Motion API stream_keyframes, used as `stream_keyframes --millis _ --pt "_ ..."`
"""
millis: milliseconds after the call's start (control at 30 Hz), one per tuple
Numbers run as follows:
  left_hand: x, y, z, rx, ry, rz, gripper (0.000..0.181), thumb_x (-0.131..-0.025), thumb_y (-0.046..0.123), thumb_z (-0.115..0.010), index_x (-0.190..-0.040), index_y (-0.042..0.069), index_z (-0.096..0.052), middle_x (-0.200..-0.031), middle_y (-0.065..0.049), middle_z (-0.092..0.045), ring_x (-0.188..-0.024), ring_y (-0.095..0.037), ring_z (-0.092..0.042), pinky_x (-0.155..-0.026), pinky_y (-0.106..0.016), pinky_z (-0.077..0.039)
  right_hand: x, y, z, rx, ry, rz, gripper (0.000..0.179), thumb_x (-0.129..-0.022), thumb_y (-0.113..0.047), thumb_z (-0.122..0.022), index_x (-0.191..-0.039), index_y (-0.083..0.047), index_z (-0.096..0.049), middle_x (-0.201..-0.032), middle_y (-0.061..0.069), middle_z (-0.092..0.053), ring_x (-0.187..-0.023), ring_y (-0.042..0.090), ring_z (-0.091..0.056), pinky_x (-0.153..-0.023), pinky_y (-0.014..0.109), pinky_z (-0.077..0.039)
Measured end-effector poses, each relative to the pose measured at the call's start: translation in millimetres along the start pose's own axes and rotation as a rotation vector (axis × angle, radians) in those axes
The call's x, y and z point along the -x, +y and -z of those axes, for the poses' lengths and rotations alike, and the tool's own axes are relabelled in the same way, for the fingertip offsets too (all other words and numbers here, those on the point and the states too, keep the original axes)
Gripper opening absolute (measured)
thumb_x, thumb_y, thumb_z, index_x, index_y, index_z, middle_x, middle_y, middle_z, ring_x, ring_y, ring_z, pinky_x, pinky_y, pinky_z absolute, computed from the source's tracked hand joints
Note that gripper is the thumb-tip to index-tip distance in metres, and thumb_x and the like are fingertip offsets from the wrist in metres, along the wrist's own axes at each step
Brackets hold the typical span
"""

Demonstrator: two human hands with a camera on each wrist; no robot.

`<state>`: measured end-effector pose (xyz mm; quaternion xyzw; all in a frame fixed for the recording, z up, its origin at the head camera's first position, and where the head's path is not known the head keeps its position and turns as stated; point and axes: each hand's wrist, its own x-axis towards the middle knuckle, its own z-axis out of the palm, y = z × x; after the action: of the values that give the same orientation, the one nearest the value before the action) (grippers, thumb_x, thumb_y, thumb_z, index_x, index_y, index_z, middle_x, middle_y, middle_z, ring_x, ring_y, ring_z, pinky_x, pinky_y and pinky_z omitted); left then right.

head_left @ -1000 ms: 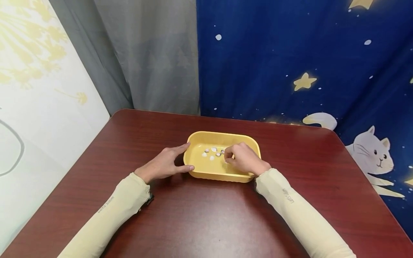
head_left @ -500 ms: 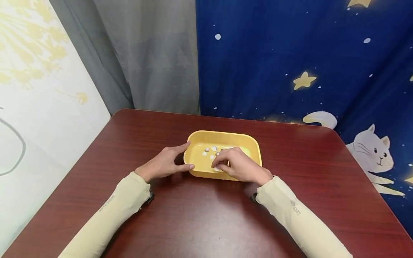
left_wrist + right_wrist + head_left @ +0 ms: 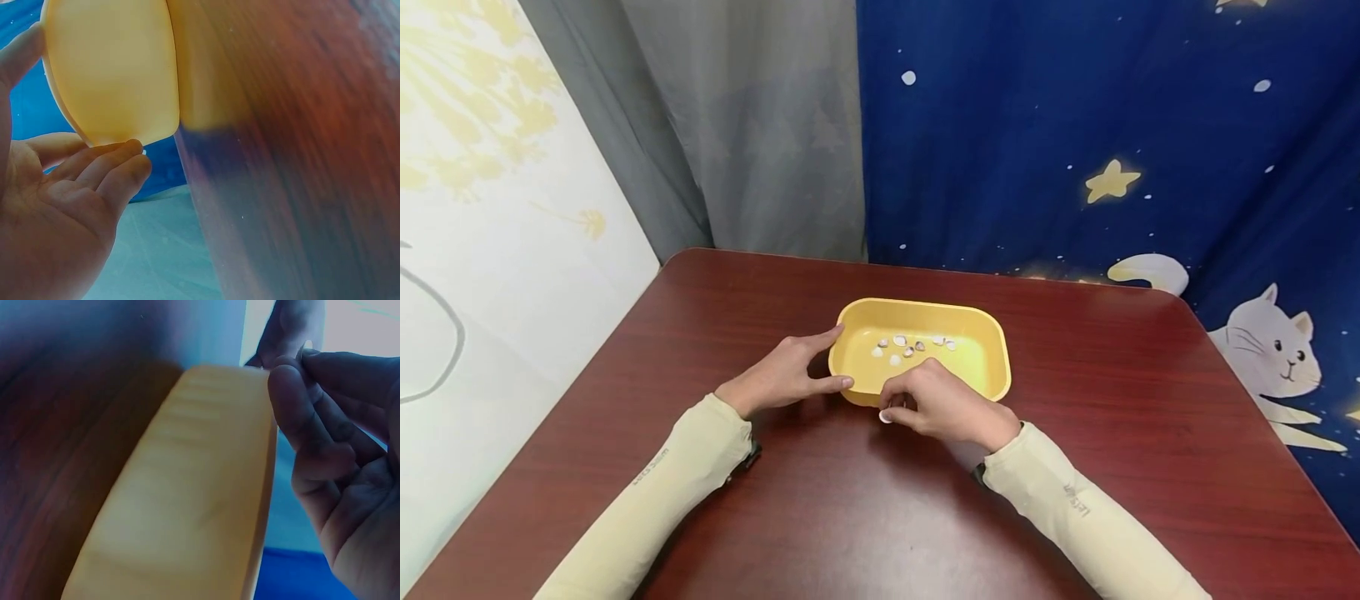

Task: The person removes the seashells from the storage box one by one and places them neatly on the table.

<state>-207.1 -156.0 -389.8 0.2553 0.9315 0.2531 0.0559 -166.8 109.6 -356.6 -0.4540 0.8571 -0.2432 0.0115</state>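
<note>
In the head view, a yellow tub stands on the table, with several small whitish and purplish seashells scattered on its floor. My left hand rests against the tub's left end, thumb at the front rim and fingers stretched along the end wall; the left wrist view shows the fingertips touching the wall. Just outside the front rim, my right hand pinches a small white seashell between thumb and forefinger. Only the thin edge of that piece shows in the right wrist view, above the tub's rim.
A dark red wooden table carries the tub. Behind it hang a grey curtain and a blue curtain with stars and a cat. To the left stands a white patterned wall.
My right hand has moved from inside the tub toward the front left, lifting a seashell over the front rim. More seashells at the tub's right are now uncovered. My left hand stays put.
</note>
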Motion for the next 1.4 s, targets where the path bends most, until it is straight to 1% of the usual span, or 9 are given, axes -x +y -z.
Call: stream_keyframes --millis 133,333,467,567,667,767,1033,1200,1400 --pt "-0.4 -0.3 0.0 0.007 -0.005 0.004 0.094 -0.088 0.062 -0.066 -0.158 0.011 -0.030 -0.160 -0.010 -0.041 -0.143 -0.025 -0.047 -0.115 -0.047 -0.044 -2.8 -7 -8 0.078 -0.012 0.009 0.009 -0.088 -0.017 -0.078 -0.080 -0.019 -0.074 -0.071 -0.012 -0.069 -0.065 -0.002 -0.056 -0.065 0.017 -0.050" --pt "-0.9 -1.0 -0.8 0.001 0.000 0.007 0.095 -0.088 0.063 -0.067 -0.158 0.011 -0.031 -0.159 -0.010 -0.043 -0.142 -0.025 -0.049 -0.115 -0.047 -0.044 -6.4 -14 -23 0.199 -0.032 -0.007 0.008 -0.087 -0.020 -0.079 -0.080 -0.021 -0.075 -0.073 -0.013 -0.071 -0.065 0.003 -0.062 -0.065 0.024 -0.055" --pt "-1.0 -1.2 -0.8 -0.002 0.002 0.002 0.094 -0.088 0.062 -0.067 -0.158 0.011 -0.031 -0.158 -0.011 -0.043 -0.142 -0.025 -0.049 -0.115 -0.047 -0.044 -8.6 -18 -35 0.299 -0.044 -0.022 0.012 -0.085 -0.022 -0.080 -0.076 -0.021 -0.072 -0.070 -0.012 -0.068 -0.064 0.006 -0.061 -0.062 0.029 -0.055" --pt "-1.1 -1.9 -0.8 -0.002 0.003 -0.003 0.094 -0.088 0.061 -0.067 -0.158 0.011 -0.031 -0.158 -0.011 -0.043 -0.142 -0.025 -0.049 -0.115 -0.047 -0.045 -10.0 -19 -44 0.370 -0.066 -0.017 0.015 -0.084 -0.022 -0.080 -0.074 -0.020 -0.069 -0.067 -0.010 -0.064 -0.061 0.007 -0.058 -0.058 0.029 -0.053" --pt "-0.7 -2.5 -1.0 0.000 0.005 -0.005 0.093 -0.088 0.060 -0.068 -0.158 0.011 -0.031 -0.158 -0.011 -0.043 -0.142 -0.025 -0.049 -0.114 -0.047 -0.045 -11.5 -19 -51 0.420 -0.083 -0.007 0.014 -0.084 -0.022 -0.080 -0.074 -0.020 -0.070 -0.066 -0.009 -0.063 -0.060 0.006 -0.057 -0.057 0.027 -0.052" --pt "-0.4 -1.9 -1.1 0.003 0.011 -0.006 0.093 -0.088 0.059 -0.068 -0.158 0.011 -0.031 -0.158 -0.011 -0.044 -0.142 -0.026 -0.049 -0.115 -0.047 -0.044 -13.1 -19 -55 0.427 -0.082 0.007 0.011 -0.084 -0.020 -0.080 -0.076 -0.020 -0.072 -0.068 -0.009 -0.066 -0.061 0.006 -0.059 -0.058 0.025 -0.052" --pt "-0.9 -0.1 -1.9 -0.005 0.017 -0.014 0.094 -0.088 0.062 -0.067 -0.158 0.011 -0.031 -0.158 -0.011 -0.043 -0.142 -0.026 -0.050 -0.114 -0.048 -0.045 -15.3 -16 -59 0.372 -0.111 0.022 0.007 -0.085 -0.015 -0.078 -0.081 -0.020 -0.075 -0.074 -0.011 -0.071 -0.066 0.003 -0.061 -0.063 0.020 -0.054" --pt "-1.3 -0.9 -1.0 0.001 0.018 -0.006 0.095 -0.087 0.063 -0.067 -0.158 0.011 -0.032 -0.159 -0.009 -0.042 -0.143 -0.025 -0.048 -0.115 -0.047 -0.044 -16.7 -16 -56 0.340 -0.122 -0.003 0.008 -0.087 -0.017 -0.077 -0.080 -0.019 -0.073 -0.071 -0.011 -0.067 -0.063 0.003 -0.058 -0.061 0.019 -0.052" --pt "-0.8 -2.2 -1.2 0.008 0.009 0.000 0.094 -0.088 0.063 -0.067 -0.158 0.011 -0.032 -0.159 -0.010 -0.042 -0.143 -0.025 -0.048 -0.115 -0.047 -0.044 -16.6 -20 -44 0.270 -0.126 -0.020 0.015 -0.087 -0.021 -0.079 -0.076 -0.018 -0.069 -0.066 -0.010 -0.060 -0.060 0.004 -0.050 -0.059 0.019 -0.047"
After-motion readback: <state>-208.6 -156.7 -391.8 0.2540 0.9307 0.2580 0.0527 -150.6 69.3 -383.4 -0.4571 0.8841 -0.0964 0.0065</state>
